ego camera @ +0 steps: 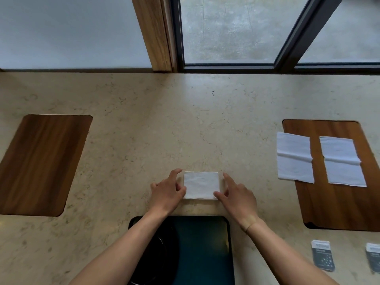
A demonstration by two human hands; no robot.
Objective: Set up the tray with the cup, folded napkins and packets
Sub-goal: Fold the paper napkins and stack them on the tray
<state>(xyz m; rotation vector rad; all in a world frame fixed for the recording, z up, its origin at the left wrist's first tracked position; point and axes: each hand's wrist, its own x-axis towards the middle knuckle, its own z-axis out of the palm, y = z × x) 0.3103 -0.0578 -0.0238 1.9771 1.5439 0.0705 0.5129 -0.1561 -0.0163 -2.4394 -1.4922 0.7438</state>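
A folded white napkin (pixel 201 185) lies flat on the stone counter, just beyond the dark tray (pixel 205 239). My left hand (pixel 167 191) touches its left edge with thumb and fingers spread. My right hand (pixel 236 195) pinches its right edge near the lower corner. Both forearms cross over the tray. Under my left forearm a dark round object (pixel 162 251) sits on the tray; I cannot tell if it is the cup. Two partly unfolded napkins (pixel 295 158) (pixel 342 161) lie on a wooden board at the right. Two grey packets (pixel 322 255) (pixel 373 257) rest at the lower right.
A wooden board (pixel 337 202) holds the two napkins at the right. Another wooden board (pixel 41 163) lies at the left. The beige stone counter (pixel 154 130) runs back to a window frame (pixel 178 38) and a wooden post.
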